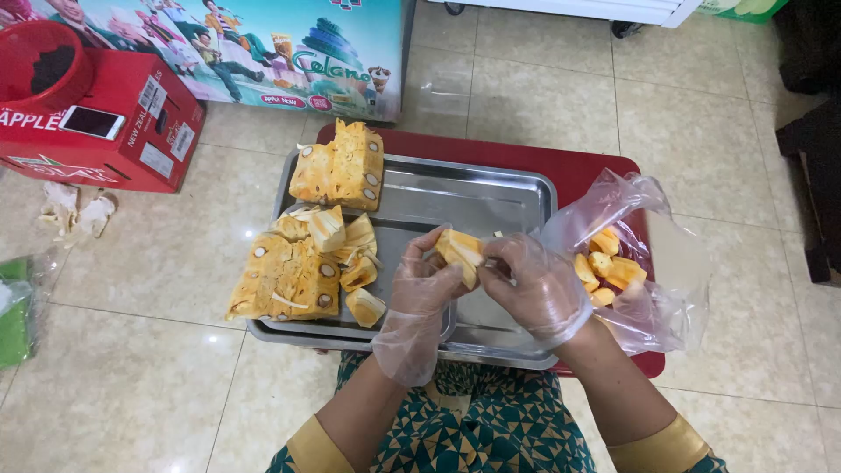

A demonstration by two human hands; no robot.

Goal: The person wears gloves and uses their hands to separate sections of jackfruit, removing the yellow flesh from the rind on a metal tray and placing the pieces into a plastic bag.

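Note:
Both my hands wear thin clear plastic gloves and meet over a steel tray [491, 197]. My left hand [420, 285] and my right hand [530, 280] together grip one yellow jackfruit pod [460, 252], fingers pulling at its pale fibres. Large cut jackfruit chunks lie on the tray: one at the back left [340, 166], another at the front left [285, 280], with loose pods [363, 307] beside it. A clear plastic bag [639, 254] at the right holds several cleaned orange-yellow pods [609, 267].
The tray rests on a red stool or low table [587, 171] on a beige tiled floor. A red cardboard box [105, 123] with a phone [92, 123] on it stands at the left. Fruit scraps [74, 210] lie on the floor nearby.

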